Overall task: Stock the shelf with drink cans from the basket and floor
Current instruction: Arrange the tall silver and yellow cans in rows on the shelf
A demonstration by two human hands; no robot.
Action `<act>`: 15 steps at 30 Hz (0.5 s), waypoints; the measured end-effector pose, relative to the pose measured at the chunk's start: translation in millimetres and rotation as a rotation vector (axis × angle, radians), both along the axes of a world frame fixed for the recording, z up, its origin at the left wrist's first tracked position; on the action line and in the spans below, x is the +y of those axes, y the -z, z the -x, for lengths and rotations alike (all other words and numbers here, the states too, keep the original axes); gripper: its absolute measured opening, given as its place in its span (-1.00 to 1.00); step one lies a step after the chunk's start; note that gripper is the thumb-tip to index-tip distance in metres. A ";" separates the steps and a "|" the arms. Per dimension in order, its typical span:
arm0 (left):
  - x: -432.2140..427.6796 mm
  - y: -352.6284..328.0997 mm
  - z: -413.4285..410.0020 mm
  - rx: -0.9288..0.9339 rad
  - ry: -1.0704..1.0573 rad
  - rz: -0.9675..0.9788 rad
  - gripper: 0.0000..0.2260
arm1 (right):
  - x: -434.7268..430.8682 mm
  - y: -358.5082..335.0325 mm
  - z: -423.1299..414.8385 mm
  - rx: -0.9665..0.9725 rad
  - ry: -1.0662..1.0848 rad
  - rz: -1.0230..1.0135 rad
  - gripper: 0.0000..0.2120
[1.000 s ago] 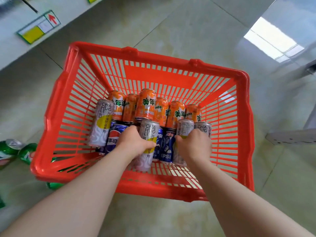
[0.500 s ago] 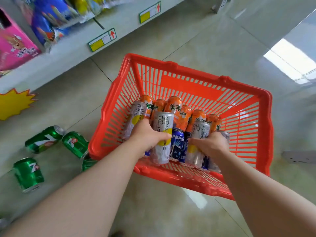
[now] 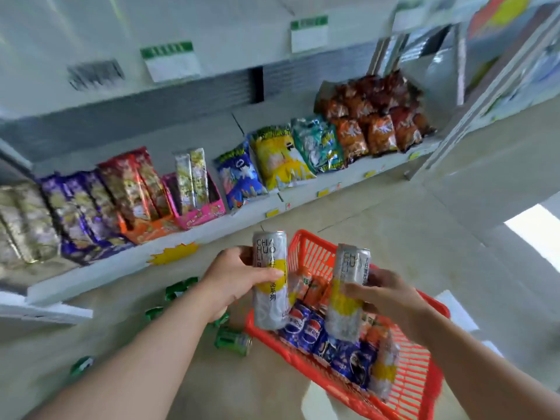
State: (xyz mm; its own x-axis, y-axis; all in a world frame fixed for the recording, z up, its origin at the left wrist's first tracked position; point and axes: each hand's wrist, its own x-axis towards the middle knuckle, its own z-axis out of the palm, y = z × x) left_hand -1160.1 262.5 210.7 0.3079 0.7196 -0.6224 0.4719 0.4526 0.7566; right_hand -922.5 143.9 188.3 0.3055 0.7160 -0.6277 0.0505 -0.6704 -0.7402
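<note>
Blur from head motion, so fine detail is going soft

- Far L, floor: green cans (image 3: 233,341) lying on their sides just beside the basket's L edge, more trailing off L
- Above them: lower shelf (image 3: 100,275) carrying snack packs (image 3: 242,177) along all its visible length; upper shelf (image 3: 230,34) running above w/ green-topped price tags (image 3: 171,60), its deck not showing
- L hand (image 3: 233,280) wrapping round the mid-body of one slim silver-and-yellow can (image 3: 268,307), fingers curling across the label; can near upright, hanging over the basket's L rim, clear of the load
- Red basket (image 3: 421,380) sitting on floor, holding blue Pepsi cans (image 3: 306,325), orange cans (image 3: 315,291) behind, one more silver-yellow can (image 3: 383,371) lying at near R
- R hand (image 3: 391,295) gripping what's looking like two slim cans (image 3: 342,322) side by side, fingers crossing the yellow band; exact count not certain given blur

Judgement: lift out is done, carry to shelf is underway. Doing it well prob means:
- keeping cans upright, rising clear of the shelf lip before pushing in
- seating the L single first, since that grip is looking firmer
- landing the R pair on their bases together before loosening fingers, as the outer one is likeliest to slip
- aiming for a bare stretch, not the snack row, labels facing out
</note>
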 end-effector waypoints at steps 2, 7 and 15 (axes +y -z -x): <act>13.0 -51.6 26.7 -0.010 -0.020 -0.036 -0.50 | 22.4 -51.6 15.5 0.024 -0.031 -0.051 -0.77; 41.9 -170.5 93.6 -0.070 -0.097 -0.143 -0.44 | 76.3 -172.6 59.7 0.004 -0.225 -0.211 -0.81; 102.2 -310.7 214.9 -0.102 -0.313 -0.419 -0.54 | 178.4 -311.5 158.6 -0.020 -0.439 -0.398 -0.65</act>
State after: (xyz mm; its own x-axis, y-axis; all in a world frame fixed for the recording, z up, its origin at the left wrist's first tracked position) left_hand -1375.0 364.7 521.4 0.0831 0.9673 -0.2398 0.2771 0.2087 0.9379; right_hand -1081.1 322.3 499.8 -0.0639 0.9571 -0.2825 0.2772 -0.2549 -0.9264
